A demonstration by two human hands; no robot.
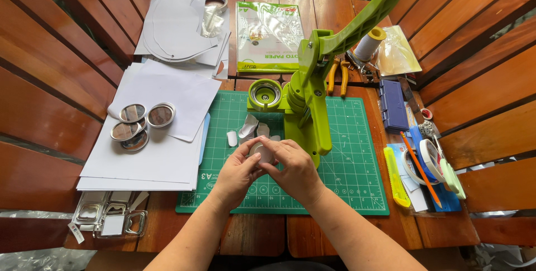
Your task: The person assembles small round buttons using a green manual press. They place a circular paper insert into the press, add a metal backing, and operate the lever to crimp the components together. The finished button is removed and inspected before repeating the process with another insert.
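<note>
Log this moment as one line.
left hand: holds small round disc | right hand: on same disc | place: above green cutting mat | nearby: green press, round metal shells

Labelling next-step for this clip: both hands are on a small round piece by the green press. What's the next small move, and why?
Probably carry the round piece up and left into the empty round die of the green press. Both the left hand and the right hand pinch it over the cutting mat, the die looks vacant, and the press handle stands raised.
</note>
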